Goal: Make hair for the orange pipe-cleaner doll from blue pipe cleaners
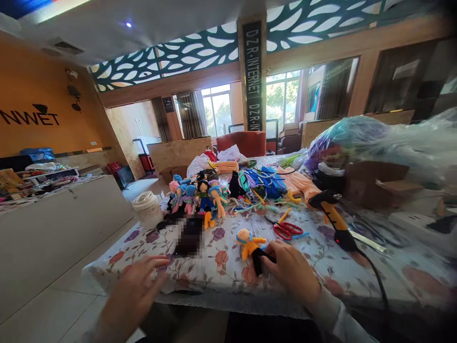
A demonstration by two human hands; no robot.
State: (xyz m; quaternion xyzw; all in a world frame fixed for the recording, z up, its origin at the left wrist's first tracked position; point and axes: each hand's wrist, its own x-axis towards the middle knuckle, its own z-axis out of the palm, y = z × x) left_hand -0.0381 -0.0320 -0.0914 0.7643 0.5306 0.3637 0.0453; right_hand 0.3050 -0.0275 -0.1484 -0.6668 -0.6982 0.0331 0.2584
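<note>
The right grip (293,272) pinches, thumb and fingers nearly together, the black lower part of a fuzzy, round-headed yellow doll (249,246) at ten o'clock on the floral-covered bench (232,290). At nine, the left grip (134,286) hangs loosely open, bare. Red-looped scissors (288,232) lie at twelve, a hard-shelled glue gun (336,221) at one, heaped soft dolls (205,201) farther toward ten.

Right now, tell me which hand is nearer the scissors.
Right. The right hand, holding the doll, is just on the near side of the scissors; the left hand is farther off, left of the doll.
</note>
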